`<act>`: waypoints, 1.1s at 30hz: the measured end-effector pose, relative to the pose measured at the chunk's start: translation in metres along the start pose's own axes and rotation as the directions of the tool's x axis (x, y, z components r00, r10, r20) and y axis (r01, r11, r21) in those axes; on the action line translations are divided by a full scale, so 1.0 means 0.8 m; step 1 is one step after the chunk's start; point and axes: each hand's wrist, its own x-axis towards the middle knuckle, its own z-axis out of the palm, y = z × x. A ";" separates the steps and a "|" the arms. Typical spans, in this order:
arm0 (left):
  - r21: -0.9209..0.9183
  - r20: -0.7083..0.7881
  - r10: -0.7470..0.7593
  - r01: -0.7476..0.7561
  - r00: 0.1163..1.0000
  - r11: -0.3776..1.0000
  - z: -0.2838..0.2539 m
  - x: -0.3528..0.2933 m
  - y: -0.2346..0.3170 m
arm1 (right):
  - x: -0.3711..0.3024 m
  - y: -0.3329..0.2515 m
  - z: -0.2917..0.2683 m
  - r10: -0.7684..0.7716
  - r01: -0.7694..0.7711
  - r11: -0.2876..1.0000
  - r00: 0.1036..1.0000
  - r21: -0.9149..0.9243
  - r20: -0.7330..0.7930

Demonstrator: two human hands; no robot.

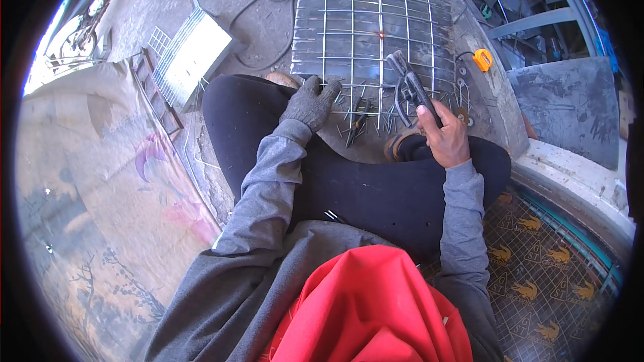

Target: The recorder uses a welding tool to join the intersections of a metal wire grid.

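A metal grid point(380, 7) of thin crossed rods lies over dark flat slats point(315, 37) in front of my crossed legs. On one rod crossing glows a small orange spot. My bare right hand point(444, 135) is closed round the black handle of a welding electrode holder point(421, 92), whose jaws point toward the grid. My left hand point(310, 103), in a dark grey glove, has its fingers bent round the grid's near left corner. Between my hands, pliers point(358, 123) lie among several short metal rods point(382, 123).
A yellow tape measure point(482, 59) lies right of the grid. Far left stands a bright box-like metal piece point(194, 53); a cable point(261, 60) coils behind it. A printed sheet point(114, 194) covers the left floor. Metal frames point(537, 23) and a grey panel point(570, 107) stand right.
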 end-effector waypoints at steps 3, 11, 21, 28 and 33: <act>-0.055 -0.027 0.008 -0.009 1.000 0.998 0.002 0.003 -0.009 | -0.001 -0.002 0.007 -0.025 0.025 0.999 0.999 0.020 -0.041; -0.053 -0.075 0.078 -0.082 0.994 0.995 0.004 -0.003 -0.003 | 0.000 0.011 0.006 -0.059 0.060 0.998 0.996 0.005 -0.068; -0.095 0.007 -0.001 0.002 1.000 0.995 0.007 0.005 -0.012 | 0.001 0.004 0.002 -0.060 0.061 0.997 0.997 0.041 -0.040; -0.043 -0.018 0.000 -0.001 1.000 0.999 -0.001 -0.003 -0.003 | 0.000 0.000 0.004 -0.017 0.018 1.000 1.000 0.005 -0.015; -0.044 0.025 -0.011 0.012 1.000 0.999 -0.003 -0.001 -0.005 | 0.001 0.001 0.005 0.001 -0.001 1.000 1.000 -0.001 -0.009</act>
